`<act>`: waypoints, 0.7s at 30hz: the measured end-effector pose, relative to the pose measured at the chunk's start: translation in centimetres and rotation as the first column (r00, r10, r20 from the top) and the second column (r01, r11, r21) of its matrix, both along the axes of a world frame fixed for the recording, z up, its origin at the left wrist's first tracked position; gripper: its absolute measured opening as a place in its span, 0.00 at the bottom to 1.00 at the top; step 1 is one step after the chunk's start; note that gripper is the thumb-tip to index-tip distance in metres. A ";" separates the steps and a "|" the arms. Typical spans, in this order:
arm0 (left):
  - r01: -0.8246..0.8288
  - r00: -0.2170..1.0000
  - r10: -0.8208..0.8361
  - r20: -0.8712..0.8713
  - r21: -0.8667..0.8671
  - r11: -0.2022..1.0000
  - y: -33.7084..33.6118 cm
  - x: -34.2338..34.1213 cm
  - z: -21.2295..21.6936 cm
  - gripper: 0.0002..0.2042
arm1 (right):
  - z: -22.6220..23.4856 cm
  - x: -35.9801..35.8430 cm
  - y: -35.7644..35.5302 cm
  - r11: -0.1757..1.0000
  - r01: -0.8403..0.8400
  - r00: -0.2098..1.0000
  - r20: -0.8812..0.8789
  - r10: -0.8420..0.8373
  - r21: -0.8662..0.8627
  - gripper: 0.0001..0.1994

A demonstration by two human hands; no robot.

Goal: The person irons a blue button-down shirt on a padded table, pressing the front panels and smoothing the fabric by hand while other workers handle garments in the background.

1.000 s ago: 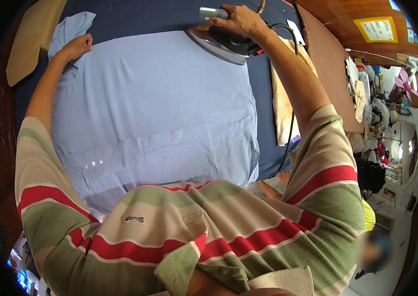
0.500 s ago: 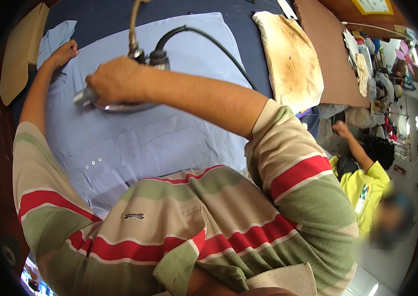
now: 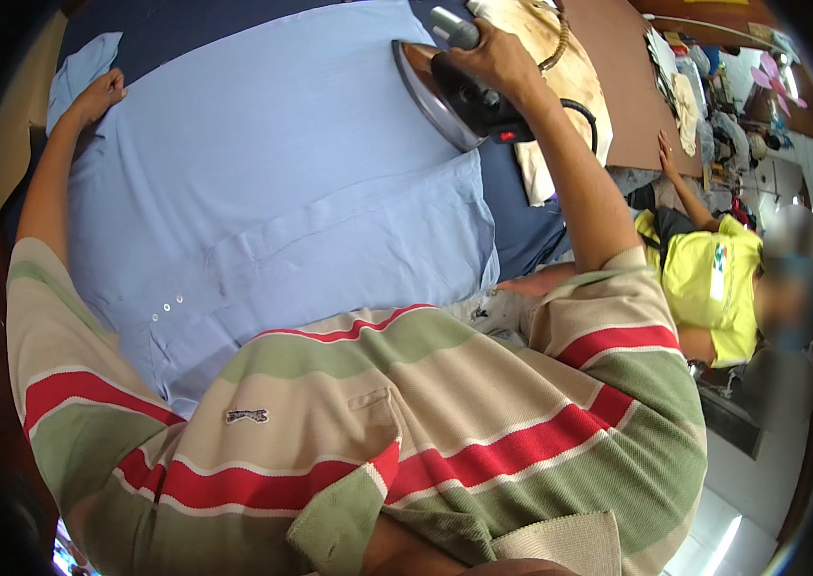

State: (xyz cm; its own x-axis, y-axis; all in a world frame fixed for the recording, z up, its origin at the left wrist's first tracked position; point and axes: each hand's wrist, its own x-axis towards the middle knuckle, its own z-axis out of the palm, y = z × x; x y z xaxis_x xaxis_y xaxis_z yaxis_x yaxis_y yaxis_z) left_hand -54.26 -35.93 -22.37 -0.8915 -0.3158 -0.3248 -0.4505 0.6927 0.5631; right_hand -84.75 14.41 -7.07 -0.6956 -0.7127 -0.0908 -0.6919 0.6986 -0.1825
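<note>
A light blue shirt (image 3: pixel 263 144) lies spread over the dark blue table cover, with three white buttons showing near its lower left. My right hand (image 3: pixel 507 62) grips the handle of a steam iron (image 3: pixel 459 101) at the shirt's upper right edge. The iron's tip points up and left, and its metal sole edge faces the shirt. Whether it touches the cloth I cannot tell. At the shirt's upper left edge my left hand (image 3: pixel 99 98) is closed, its fingers curled on the fabric. Part of the light blue cloth (image 3: pixel 85 72) extends beyond that hand.
A scorched cream cloth (image 3: pixel 594 96) lies right of the iron, beside a brown board (image 3: pixel 618 58). The iron's hose (image 3: pixel 560 38) and black cord (image 3: pixel 587 113) run over there. A cardboard piece (image 3: pixel 13 134) stands at the left. A person in yellow (image 3: pixel 709 264) is at the right.
My right hand has carried the iron from the shirt's left side to its upper right edge, turning it. My left hand keeps its place on the shirt. The person in yellow has moved an arm.
</note>
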 end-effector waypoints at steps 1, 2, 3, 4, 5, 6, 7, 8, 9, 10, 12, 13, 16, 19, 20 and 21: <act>-0.008 1.000 0.008 -0.011 -0.002 1.000 -0.1 0.0 -0.2 0.10 | -0.1 -0.6 0.7 0.999 0.000 1.000 0.011 0.001 -0.038 0.24; -0.056 0.997 0.057 0.049 -0.018 0.998 0.0 0.2 -0.3 0.10 | -0.2 -0.6 1.2 0.994 -0.075 0.996 0.049 0.079 -0.082 0.24; -0.050 0.999 0.049 0.018 0.032 0.998 -0.1 0.1 -0.4 0.10 | -0.2 -0.6 1.5 0.990 -0.109 0.989 0.085 0.117 -0.094 0.24; -0.026 1.000 0.026 -0.002 0.019 0.999 0.0 0.2 -0.3 0.09 | -0.1 0.0 1.9 0.988 -0.126 0.984 0.117 0.136 -0.087 0.23; -0.037 0.999 0.037 -0.003 0.019 0.999 0.1 0.4 -0.2 0.09 | -0.2 0.9 2.0 0.978 -0.205 0.969 0.135 0.208 -0.038 0.22; -0.055 0.999 0.055 -0.003 0.017 0.998 0.2 0.6 0.0 0.09 | -0.1 2.0 2.2 0.950 -0.306 0.942 0.127 0.311 -0.059 0.21; -0.073 0.997 0.073 -0.017 0.005 0.997 0.4 0.8 0.3 0.09 | 0.2 2.9 2.2 0.943 -0.331 0.931 0.147 0.333 -0.037 0.21; -0.041 0.999 0.041 -0.022 0.014 0.999 0.6 1.0 0.7 0.09 | 0.5 3.7 2.3 0.924 -0.381 0.904 0.195 0.380 -0.033 0.21; -0.045 0.998 0.046 -0.035 0.017 0.999 0.8 1.2 1.0 0.09 | 0.7 4.5 2.5 0.916 -0.401 0.904 0.176 0.390 0.029 0.20; -0.051 0.998 0.051 -0.048 0.021 0.999 1.0 1.4 1.4 0.09 | 0.8 4.9 2.4 0.884 -0.467 0.875 0.155 0.459 0.014 0.19; -0.069 0.997 0.069 -0.023 -0.014 0.997 1.3 1.5 2.0 0.09 | 0.9 5.3 1.8 0.910 -0.409 0.910 0.097 0.403 0.061 0.18; -0.064 0.997 0.063 -0.036 -0.018 0.998 1.4 1.5 2.1 0.09 | 0.8 5.0 1.3 0.931 -0.365 0.929 0.070 0.363 0.025 0.18; -0.047 0.996 0.043 -0.079 -0.045 0.998 1.7 1.6 2.4 0.09 | 0.9 2.8 -1.0 0.975 -0.218 0.976 0.015 0.219 -0.053 0.22; -0.023 0.995 0.018 -0.098 -0.045 0.999 1.9 1.7 2.7 0.09 | 1.6 -0.3 -3.3 0.957 -0.204 0.978 -0.077 0.191 -0.205 0.21; -0.012 0.993 0.012 -0.120 -0.002 1.000 1.9 1.7 2.8 0.09 | 1.6 -0.9 -3.5 0.935 -0.211 0.976 -0.121 0.184 -0.286 0.21; -0.032 0.997 0.030 -0.075 -0.019 0.999 2.0 1.7 2.9 0.09 | 1.7 -1.4 -3.8 0.961 -0.164 0.986 -0.036 0.160 -0.225 0.22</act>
State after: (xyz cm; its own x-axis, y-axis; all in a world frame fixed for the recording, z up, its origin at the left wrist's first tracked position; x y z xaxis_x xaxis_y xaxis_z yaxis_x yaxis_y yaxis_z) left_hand -52.55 -33.97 -19.46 -0.9027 -0.3495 -0.2510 -0.4293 0.6903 0.5825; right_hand -86.15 10.66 -5.41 -0.5690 -0.8166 0.0966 -0.7969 0.5186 -0.3098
